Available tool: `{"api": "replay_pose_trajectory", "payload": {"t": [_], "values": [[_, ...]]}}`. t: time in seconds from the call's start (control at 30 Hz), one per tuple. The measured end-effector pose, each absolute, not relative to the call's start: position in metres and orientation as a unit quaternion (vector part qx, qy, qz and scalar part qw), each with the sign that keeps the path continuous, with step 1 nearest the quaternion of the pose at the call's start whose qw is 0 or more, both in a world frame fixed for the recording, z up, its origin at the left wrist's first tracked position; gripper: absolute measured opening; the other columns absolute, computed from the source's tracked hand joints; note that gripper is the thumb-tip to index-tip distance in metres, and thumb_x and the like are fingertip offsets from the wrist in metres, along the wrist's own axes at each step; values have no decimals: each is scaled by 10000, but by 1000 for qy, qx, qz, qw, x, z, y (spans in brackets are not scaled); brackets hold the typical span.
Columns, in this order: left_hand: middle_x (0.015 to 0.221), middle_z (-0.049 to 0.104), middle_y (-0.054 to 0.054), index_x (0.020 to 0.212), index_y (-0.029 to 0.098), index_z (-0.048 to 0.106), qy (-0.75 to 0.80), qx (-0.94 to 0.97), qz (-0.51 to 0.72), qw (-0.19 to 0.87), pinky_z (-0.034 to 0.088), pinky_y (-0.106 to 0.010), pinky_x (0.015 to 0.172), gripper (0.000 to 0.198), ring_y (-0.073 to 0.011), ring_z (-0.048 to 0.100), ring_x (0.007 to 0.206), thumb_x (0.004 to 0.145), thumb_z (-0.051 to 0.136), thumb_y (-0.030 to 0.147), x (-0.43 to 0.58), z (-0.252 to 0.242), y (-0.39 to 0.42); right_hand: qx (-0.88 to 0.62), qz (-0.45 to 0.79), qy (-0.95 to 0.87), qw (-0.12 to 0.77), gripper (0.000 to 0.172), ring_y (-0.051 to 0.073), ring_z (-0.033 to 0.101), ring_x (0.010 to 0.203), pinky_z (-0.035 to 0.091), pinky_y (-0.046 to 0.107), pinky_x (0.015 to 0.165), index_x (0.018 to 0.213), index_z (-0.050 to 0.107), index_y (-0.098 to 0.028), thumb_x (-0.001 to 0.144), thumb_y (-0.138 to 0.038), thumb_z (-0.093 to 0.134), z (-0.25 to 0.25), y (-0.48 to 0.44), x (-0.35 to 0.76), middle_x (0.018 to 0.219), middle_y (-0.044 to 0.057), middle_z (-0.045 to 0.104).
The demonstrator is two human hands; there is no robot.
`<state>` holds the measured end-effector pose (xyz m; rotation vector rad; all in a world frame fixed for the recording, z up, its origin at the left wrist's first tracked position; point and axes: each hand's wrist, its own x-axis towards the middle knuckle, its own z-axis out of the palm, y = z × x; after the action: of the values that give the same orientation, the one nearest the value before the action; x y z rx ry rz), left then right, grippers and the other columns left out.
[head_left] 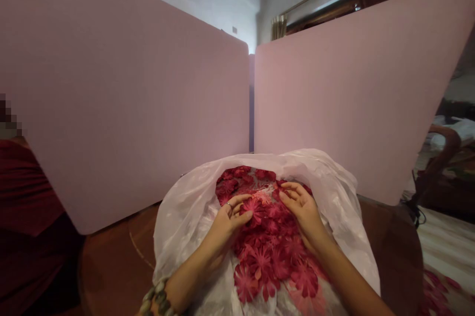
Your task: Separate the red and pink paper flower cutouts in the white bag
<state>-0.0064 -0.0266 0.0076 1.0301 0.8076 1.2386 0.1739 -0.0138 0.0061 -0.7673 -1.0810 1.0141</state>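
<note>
A large white plastic bag (178,227) lies wide open before me, with many crimson artificial flower pieces (261,259) heaped in its mouth. My left hand (227,219), with a ring on one finger and a beaded bracelet at the wrist, pinches a red flower-shaped petal piece (253,211) between thumb and fingers. Opposite it, my right hand (304,209) has thumb and forefinger closed at a darker red petal piece (279,191). Between the hands sits a paler pink-red piece (264,197). Lower in the pile, lighter pink petals (306,301) show.
Under the bag is a brown wooden table (115,256). Two pink panels (148,108) stand upright behind it, meeting near the middle. A person in a red top (25,187) is at the left. On the right are a curved wooden chair (447,138) and red petals (438,291) on the floor.
</note>
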Motion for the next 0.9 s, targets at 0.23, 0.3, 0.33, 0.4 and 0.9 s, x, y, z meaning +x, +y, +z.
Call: {"api": "replay_pose_trajectory", "payload": {"t": [0.23, 0.3, 0.33, 0.4, 0.9], "values": [[1009, 660, -68, 927, 174, 669, 385, 517, 541, 540, 452, -281, 815, 430, -204, 600, 935, 545, 832, 285, -9, 1, -21, -422, 52, -683, 594, 172, 243, 565, 971, 399, 428, 904, 965, 671, -225, 838, -250, 558, -4, -15, 171, 983, 68, 681], [958, 665, -57, 915, 173, 666, 370, 523, 539, 546, 456, -280, 794, 443, -193, 603, 884, 526, 841, 291, -8, -3, -19, -391, -17, -735, 554, 211, 222, 566, 911, 403, 397, 849, 1020, 670, -237, 871, -208, 523, -4, -21, 165, 930, 53, 679], [918, 667, -49, 909, 172, 664, 364, 525, 537, 551, 460, -279, 778, 448, -185, 605, 847, 516, 846, 290, -7, -5, -18, -379, -50, -752, 537, 236, 214, 561, 889, 399, 384, 824, 1050, 666, -246, 879, -190, 514, -5, -24, 162, 911, 47, 675], [847, 667, -35, 892, 170, 661, 352, 528, 530, 563, 463, -277, 749, 444, -171, 605, 783, 507, 852, 284, -5, -8, -17, -368, -114, -768, 512, 277, 210, 546, 882, 382, 372, 807, 1098, 656, -257, 884, -164, 507, -6, -29, 157, 907, 45, 667], [768, 638, -14, 850, 154, 692, 363, 482, 539, 587, 438, -243, 744, 394, -133, 582, 743, 503, 861, 234, -4, -5, -21, -354, -229, -800, 427, 301, 233, 512, 949, 290, 412, 887, 1143, 638, -211, 892, -150, 483, -4, -35, 155, 1025, 69, 689]]}}
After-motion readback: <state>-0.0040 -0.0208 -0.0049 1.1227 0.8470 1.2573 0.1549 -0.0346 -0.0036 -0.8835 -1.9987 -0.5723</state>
